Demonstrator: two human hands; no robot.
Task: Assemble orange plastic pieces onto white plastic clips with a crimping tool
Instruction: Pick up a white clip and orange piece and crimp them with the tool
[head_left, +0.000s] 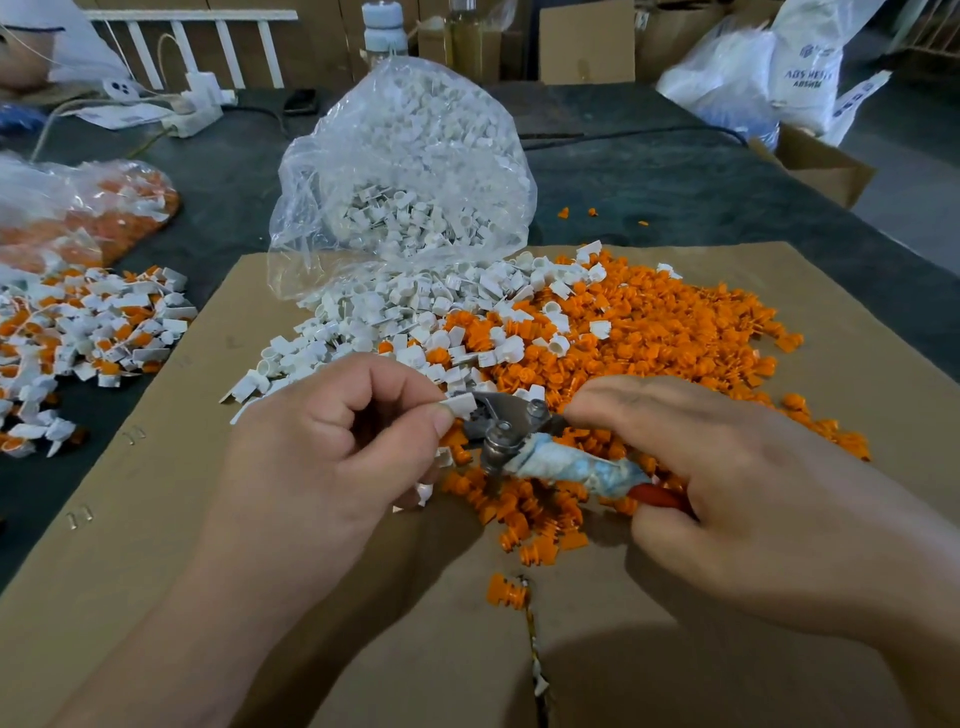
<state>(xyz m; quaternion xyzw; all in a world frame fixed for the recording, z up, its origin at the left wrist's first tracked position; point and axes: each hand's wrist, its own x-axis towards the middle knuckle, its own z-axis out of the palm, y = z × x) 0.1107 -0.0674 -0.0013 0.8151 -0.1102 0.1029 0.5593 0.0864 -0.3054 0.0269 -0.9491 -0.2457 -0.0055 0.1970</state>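
My left hand (332, 441) pinches a white clip (460, 404) between thumb and forefinger and holds it at the jaws of the crimping tool (511, 434). My right hand (727, 478) grips the tool by its cloth-wrapped and red handles. Behind the hands lies a heap of loose orange pieces (649, 343) on a cardboard sheet (156, 519). Loose white clips (374, 317) spill from an open clear bag (405, 171) at the centre. A few more white clips show under my left hand.
A pile of assembled white-and-orange parts (78, 332) lies at the left on the dark table. Behind it is a plastic bag with orange pieces (104, 213). A power strip (195, 111), bottles, cartons and white sacks (769, 73) stand at the back.
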